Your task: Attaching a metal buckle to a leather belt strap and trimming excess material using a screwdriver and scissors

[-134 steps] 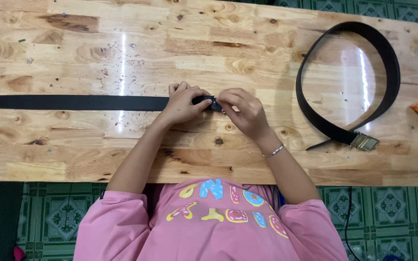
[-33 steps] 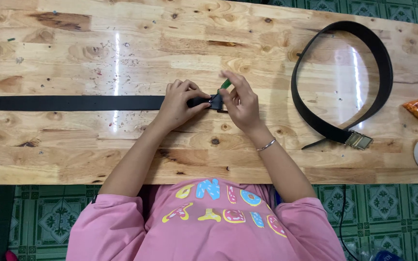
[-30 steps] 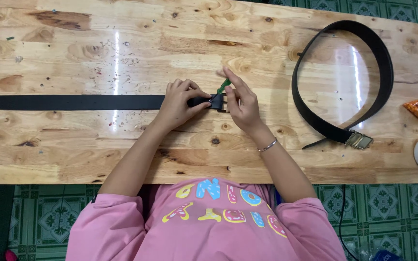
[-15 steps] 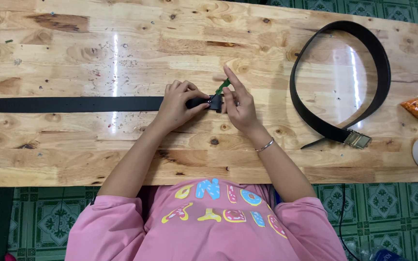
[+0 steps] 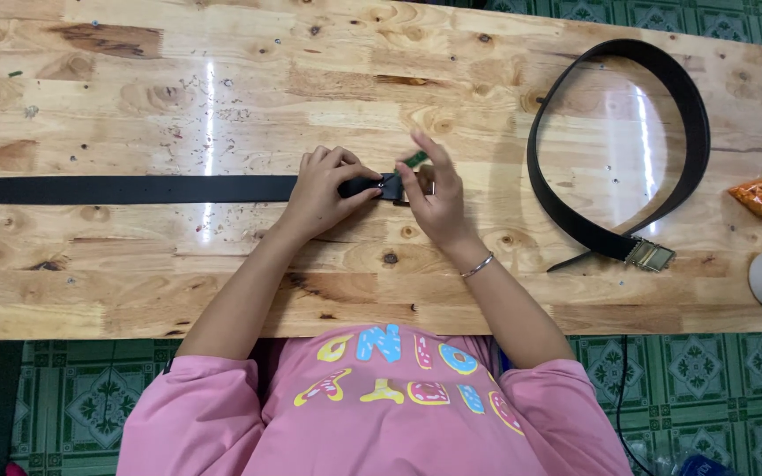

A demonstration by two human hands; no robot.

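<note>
Head view: two hands work the end of a flat belt at a wooden table.

Left hand (image 5: 324,187) closes on the belt (image 5: 125,189) end, pinning it at table (image 5: 222,79) centre; right hand (image 5: 434,198), fingers half open, pinches the buckle (image 5: 392,187) beside a small green tool (image 5: 414,159). Firm left-hand pressure should steady the fitting. Second belt (image 5: 690,115) loops at 3 o'clock.

left hand (image 5: 321,189) curled, right hand (image 5: 429,196) apparently pinching
</note>
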